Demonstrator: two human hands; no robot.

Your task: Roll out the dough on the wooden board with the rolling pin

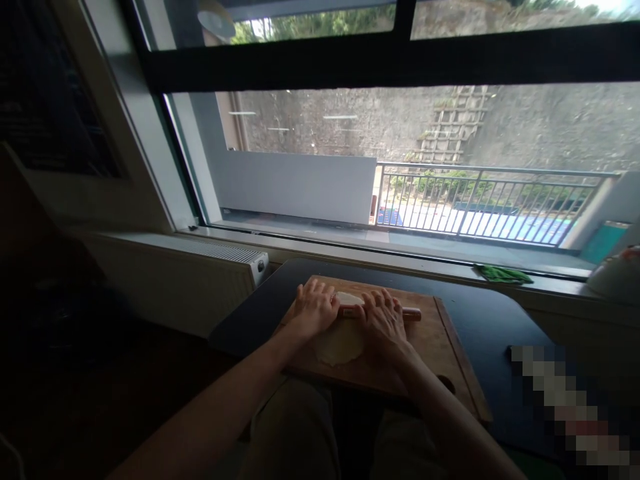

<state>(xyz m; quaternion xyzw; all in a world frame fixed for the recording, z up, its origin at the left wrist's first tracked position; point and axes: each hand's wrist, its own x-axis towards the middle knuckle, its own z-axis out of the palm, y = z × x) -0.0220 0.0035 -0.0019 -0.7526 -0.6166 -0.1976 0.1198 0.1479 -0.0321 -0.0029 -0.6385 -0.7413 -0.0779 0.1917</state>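
A wooden rolling pin (413, 314) lies crosswise over a flat sheet of pale dough (340, 343). My left hand (316, 303) is closed over its left part and hides that end. Over the right part, my right hand (384, 317) curves its fingers across the pin, and the right tip sticks out past them. Dough shows between my hands, both beyond the pin and on the near side. Under it all is a wooden cutting board (425, 353) with a groove along its right side and a dark hole at the near right.
The board rests on a dark table (480, 317) beside a large window. A green cloth (505, 274) lies on the sill. At the left is a white radiator (200, 267). A pixelated patch covers something at the table's right. My knees are below the near edge.
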